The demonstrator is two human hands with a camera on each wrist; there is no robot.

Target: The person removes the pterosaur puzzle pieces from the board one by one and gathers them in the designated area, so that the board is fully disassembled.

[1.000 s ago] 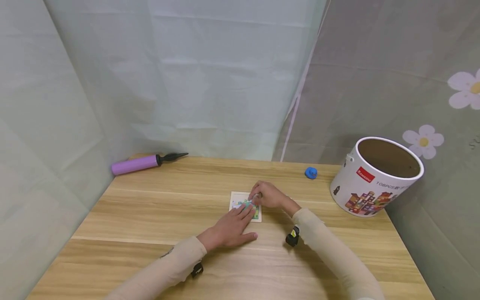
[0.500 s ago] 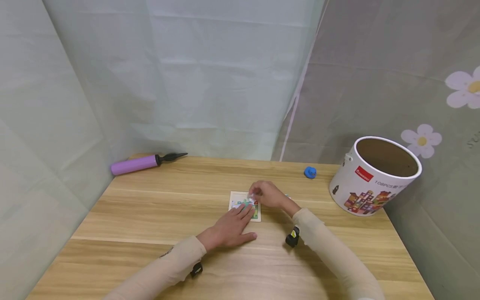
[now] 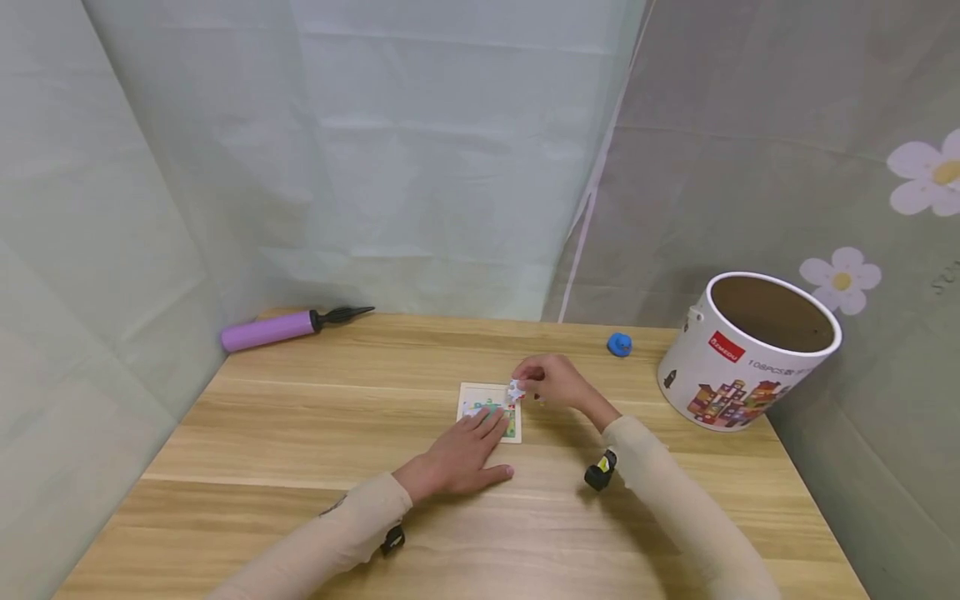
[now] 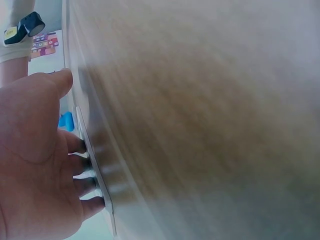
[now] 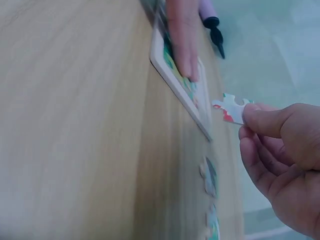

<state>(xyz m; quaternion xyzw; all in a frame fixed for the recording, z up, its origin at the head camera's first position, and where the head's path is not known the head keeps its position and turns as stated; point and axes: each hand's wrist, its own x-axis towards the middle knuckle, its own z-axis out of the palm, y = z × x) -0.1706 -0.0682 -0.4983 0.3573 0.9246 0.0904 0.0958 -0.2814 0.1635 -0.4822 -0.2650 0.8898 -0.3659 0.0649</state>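
Note:
Pinched between the thumb and fingers of my right hand [image 3: 558, 383] is a jigsaw piece [image 5: 232, 109], pale with a red patch. In the head view it hangs over the top right corner of a small puzzle board [image 3: 480, 388] with a pale frame. My left hand [image 3: 463, 458] lies flat across the board, its straight fingertips [image 4: 92, 207] resting on it and covering much of the picture. Green and yellow pieces show around those fingers. Two loose jigsaw pieces, one nearer [image 5: 213, 222] and one farther [image 5: 210, 177], lie on the table beside the board in the right wrist view.
A purple hand pump [image 3: 270, 331] with a black nozzle lies at the back left of the wooden table [image 3: 300, 417]. At the back right are a blue rubber duck [image 3: 619, 344] and a large white bucket [image 3: 693, 358] with printed blocks. Cloth hangs behind the table.
My right hand has lifted the jigsaw piece from the board's top right and moved slightly right with it, turning it into clearer sight. The left hand has stayed in place on the board.

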